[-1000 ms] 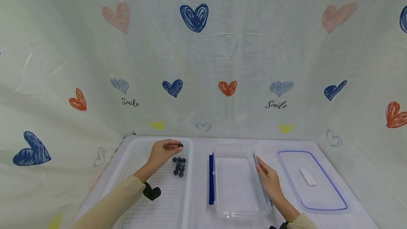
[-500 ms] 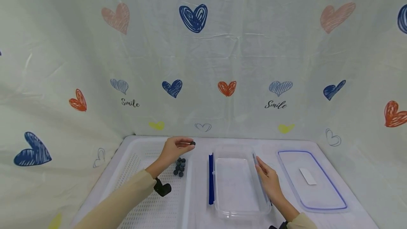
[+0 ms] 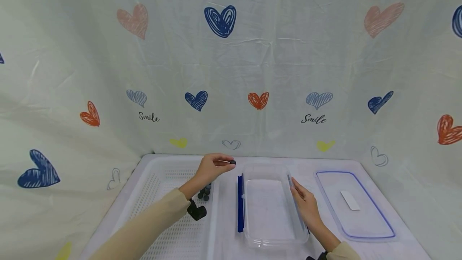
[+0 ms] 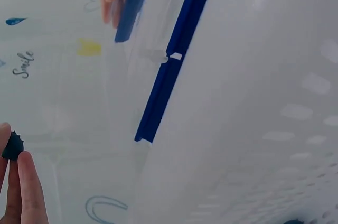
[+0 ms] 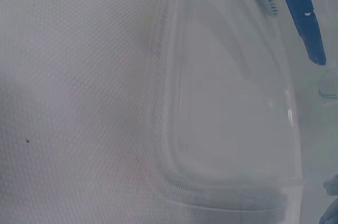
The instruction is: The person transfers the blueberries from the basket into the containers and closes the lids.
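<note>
Thumb and fingers of my left hand (image 3: pixel 211 167) pinch a dark blueberry (image 3: pixel 232 162), up past the right rim of the white perforated basket (image 3: pixel 213 228). Its jagged crown shows on the blueberry (image 4: pixel 15 146) in the left wrist view. Several more blueberries (image 3: pixel 203 196) lie in the basket, partly hidden behind my left wrist. My right hand (image 3: pixel 306 204) grips the right side of a clear plastic container (image 3: pixel 268 212) at its raised side flap. A blue flap (image 3: pixel 240 204) stands folded out along the container's left side. No blueberries show inside the container.
A clear lid (image 3: pixel 364 226) with a blue seal lies flat on the white table (image 3: pixel 231 248), right of the container. It bears a white rectangle (image 3: pixel 350 200). A curtain (image 3: pixel 231 67) printed with hearts hangs behind the table.
My left hand has carried the blueberry rightward from over the basket, past its rim, toward the container. My right hand and the container have stayed in place.
</note>
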Demonstrator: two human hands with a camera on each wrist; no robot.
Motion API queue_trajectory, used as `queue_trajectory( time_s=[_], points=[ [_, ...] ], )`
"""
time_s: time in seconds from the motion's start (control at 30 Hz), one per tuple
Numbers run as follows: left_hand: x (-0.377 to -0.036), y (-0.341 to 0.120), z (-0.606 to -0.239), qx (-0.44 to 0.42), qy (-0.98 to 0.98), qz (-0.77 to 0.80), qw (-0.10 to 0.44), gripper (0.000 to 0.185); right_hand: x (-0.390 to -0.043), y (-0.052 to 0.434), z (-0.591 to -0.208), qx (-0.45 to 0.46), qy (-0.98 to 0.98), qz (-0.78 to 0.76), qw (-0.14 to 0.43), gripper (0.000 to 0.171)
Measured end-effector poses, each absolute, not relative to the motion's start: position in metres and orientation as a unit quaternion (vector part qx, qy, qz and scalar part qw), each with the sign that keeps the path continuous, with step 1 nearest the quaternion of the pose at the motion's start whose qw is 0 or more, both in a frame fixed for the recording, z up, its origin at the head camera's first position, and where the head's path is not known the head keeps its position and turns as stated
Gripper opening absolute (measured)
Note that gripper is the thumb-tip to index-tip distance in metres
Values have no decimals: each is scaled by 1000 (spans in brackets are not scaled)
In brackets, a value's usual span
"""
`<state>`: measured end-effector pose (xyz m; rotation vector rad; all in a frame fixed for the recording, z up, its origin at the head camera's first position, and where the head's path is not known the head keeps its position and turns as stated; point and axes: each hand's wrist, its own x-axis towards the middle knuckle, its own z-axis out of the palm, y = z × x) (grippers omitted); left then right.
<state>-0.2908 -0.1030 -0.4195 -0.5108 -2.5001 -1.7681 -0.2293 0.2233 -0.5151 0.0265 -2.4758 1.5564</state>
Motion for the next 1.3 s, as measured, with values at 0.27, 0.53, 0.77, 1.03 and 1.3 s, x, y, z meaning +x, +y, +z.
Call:
queue_trajectory(
  time_s=[0.27,0.53,0.77,1.03,1.3],
  points=[
    [-287,-81,-416,-192,-801,-567,2,28,-229,222,-516,13,-833,542,116,49],
    [-294,-66,-424,-200,-806,-557,-21,29,-229,221,-514,11,-834,539,119,48],
    [-294,-57,-424,-197,-811,-551,-36,25,-229,221,-514,9,-835,539,116,48],
    [-293,-47,-425,-219,-795,-563,-50,23,-228,221,-514,9,-835,538,118,48],
    [-289,-38,-428,-211,-805,-550,-63,19,-230,221,-516,9,-834,539,121,47]
  ],
)
